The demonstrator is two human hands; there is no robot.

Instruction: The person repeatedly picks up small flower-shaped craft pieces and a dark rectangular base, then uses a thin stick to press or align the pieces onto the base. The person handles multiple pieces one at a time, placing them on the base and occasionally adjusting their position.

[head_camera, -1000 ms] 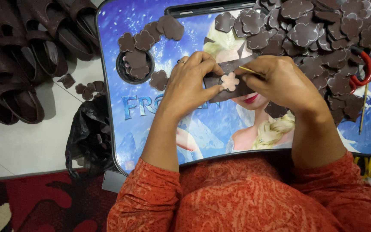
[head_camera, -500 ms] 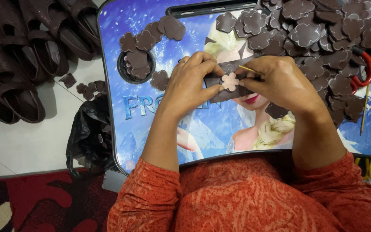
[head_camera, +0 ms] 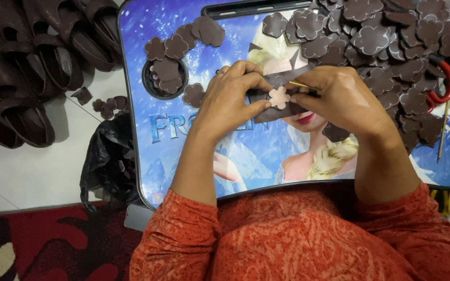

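Your left hand (head_camera: pixel 230 101) and right hand (head_camera: pixel 342 96) meet over the middle of a blue picture-printed lap tabletop (head_camera: pixel 183 151). Together they pinch a dark brown strap piece (head_camera: pixel 279 112), held flat and steady just above the surface so its face is turned up to you. On it sits a small pale flower shape (head_camera: pixel 278 97), tan against the dark brown, five-petalled, pressed between your thumbs. Your right fingers also grip a thin yellow stick (head_camera: pixel 302 84) whose tip points at the flower. A heap of dark brown flower cutouts (head_camera: pixel 386 36) lies far right, within reach. More rest in a round cup recess (head_camera: pixel 165 78) far left. Dark sandals (head_camera: pixel 32 67) line the floor at left.
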